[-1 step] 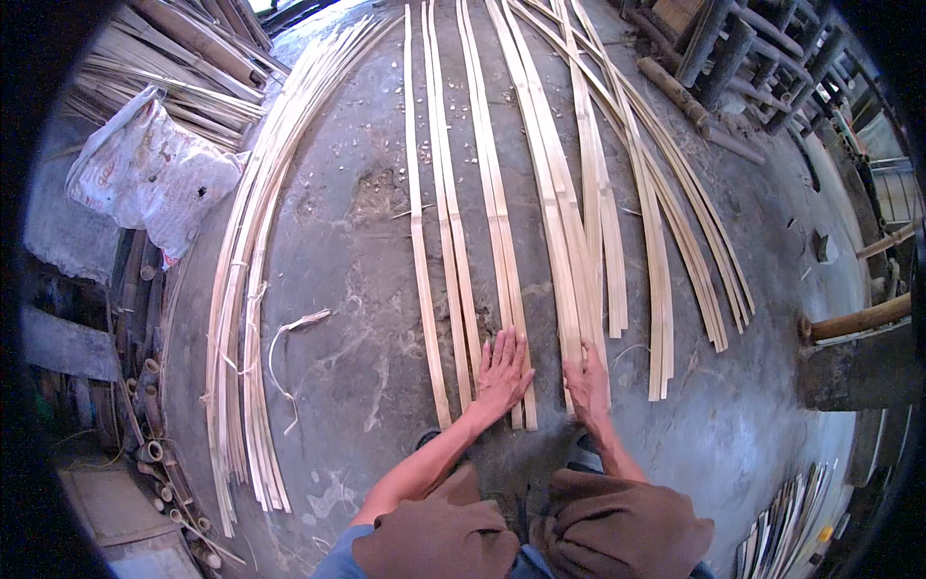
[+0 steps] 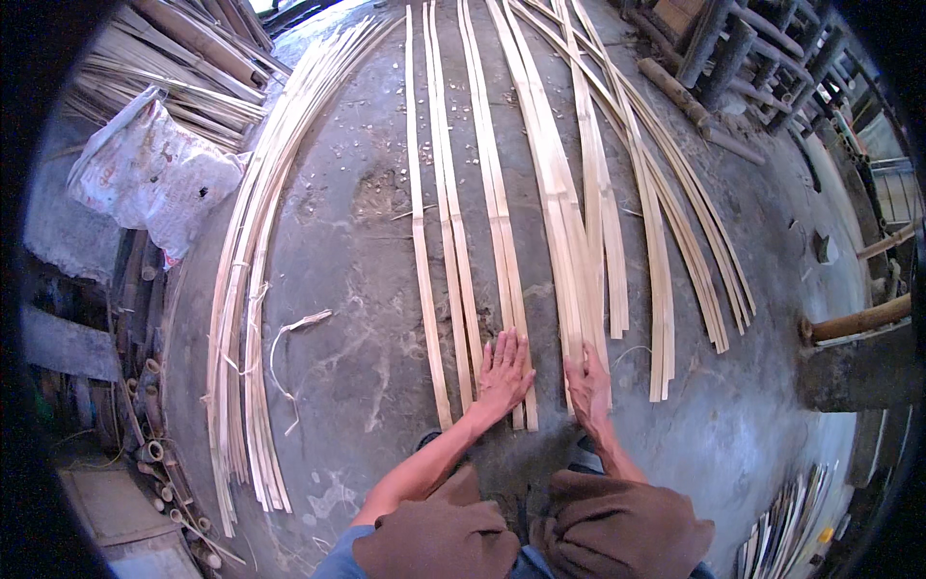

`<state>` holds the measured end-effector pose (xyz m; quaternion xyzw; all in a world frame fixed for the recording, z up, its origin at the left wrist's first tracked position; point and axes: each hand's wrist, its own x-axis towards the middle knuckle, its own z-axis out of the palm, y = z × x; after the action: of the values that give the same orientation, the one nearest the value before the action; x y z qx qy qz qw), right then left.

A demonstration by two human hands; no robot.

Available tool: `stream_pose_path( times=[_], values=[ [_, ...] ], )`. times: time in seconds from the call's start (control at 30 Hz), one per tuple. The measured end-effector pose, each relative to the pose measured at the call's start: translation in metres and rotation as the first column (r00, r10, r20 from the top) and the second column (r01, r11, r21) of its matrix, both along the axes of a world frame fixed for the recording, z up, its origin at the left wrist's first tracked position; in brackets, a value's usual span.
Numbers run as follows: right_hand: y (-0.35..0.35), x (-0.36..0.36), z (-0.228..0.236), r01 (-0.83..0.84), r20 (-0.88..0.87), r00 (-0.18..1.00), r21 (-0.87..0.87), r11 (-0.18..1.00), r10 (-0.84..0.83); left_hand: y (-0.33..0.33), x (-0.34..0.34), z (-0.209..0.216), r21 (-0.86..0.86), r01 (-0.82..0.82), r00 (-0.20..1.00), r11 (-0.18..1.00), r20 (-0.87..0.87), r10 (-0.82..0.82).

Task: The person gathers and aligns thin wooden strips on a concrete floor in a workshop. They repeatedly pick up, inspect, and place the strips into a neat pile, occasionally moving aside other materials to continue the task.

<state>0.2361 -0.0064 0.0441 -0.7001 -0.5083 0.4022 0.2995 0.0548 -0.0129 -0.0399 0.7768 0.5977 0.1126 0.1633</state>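
Observation:
Long, pale split bamboo strips lie lengthwise on the concrete floor in front of me. My left hand (image 2: pixel 504 374) is spread flat, palm down, on a pair of strips (image 2: pixel 499 227); their near ends stick out below the palm. Just to the right, my right hand (image 2: pixel 587 384) has its fingers closed around the near end of a group of strips (image 2: pixel 562 212) lying side by side. The thumb rests on top, while the other fingers are partly hidden. Left of my left hand lie a single strip (image 2: pixel 424 280) and a close pair (image 2: pixel 451 251).
More strips (image 2: pixel 659 289) fan out on the right, some crossing at the far end. A tied bundle (image 2: pixel 256 232) curves along the left. Beyond it are a white sack (image 2: pixel 159 174) and stacked bamboo poles (image 2: pixel 149 451). A wooden frame (image 2: pixel 743 58) stands far right; short slats (image 2: pixel 786 526) lie near right.
The strips under my right hand have drawn slightly closer together, and that hand has shifted a touch to the right. My left hand stays practically in place.

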Motion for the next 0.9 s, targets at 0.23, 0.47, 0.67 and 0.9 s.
stream_pose_path(
  times=[0.23,0.47,0.67,0.9],
  values=[
    [-0.014,-0.023,-0.005,-0.029,-0.013,0.999,0.208,0.978,0.033,0.013,-0.002,0.005,0.082,-0.038,0.997,0.996,0.066,0.033],
    [-0.006,-0.068,-0.004,-0.065,-0.268,0.960,0.063,0.996,0.079,0.060,-0.009,0.044,-0.361,-0.294,0.444,0.885,0.769,0.461],
    [-0.002,-0.097,0.001,-0.236,-0.296,0.930,-0.030,0.971,0.217,0.077,-0.024,0.053,-0.609,-0.088,-0.085,0.789,0.793,0.603],
    [-0.020,-0.112,-0.009,-0.195,-0.382,0.904,0.035,0.980,0.193,0.068,-0.033,0.046,-0.608,-0.153,0.076,0.779,0.779,0.623]
  ],
)
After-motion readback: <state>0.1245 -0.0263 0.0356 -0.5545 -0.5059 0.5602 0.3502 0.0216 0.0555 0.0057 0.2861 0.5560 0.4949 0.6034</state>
